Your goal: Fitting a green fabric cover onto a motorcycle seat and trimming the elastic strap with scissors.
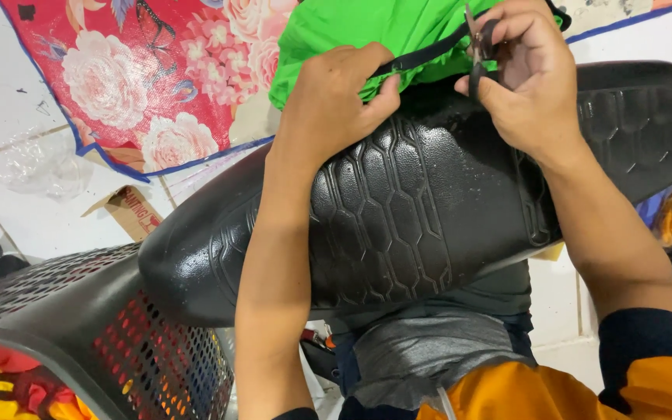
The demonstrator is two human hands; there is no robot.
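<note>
Hands gripping: left (336, 97) pinching black strap (429, 53), right (526, 74) closed on scissors (477, 54), embossed seat (414, 202).

Your left hand (336, 101): back up, fingers curled inward, thumb pressed toward the fingertips in a closed pinch. Your left forearm: bare, running steeply up from the lower frame. Your right hand (526, 78): knuckles up, fingers (507, 31) bent tightly, thumb extended leftward. Your right forearm: bare to an orange-and-navy sleeve at the lower right corner.
</note>
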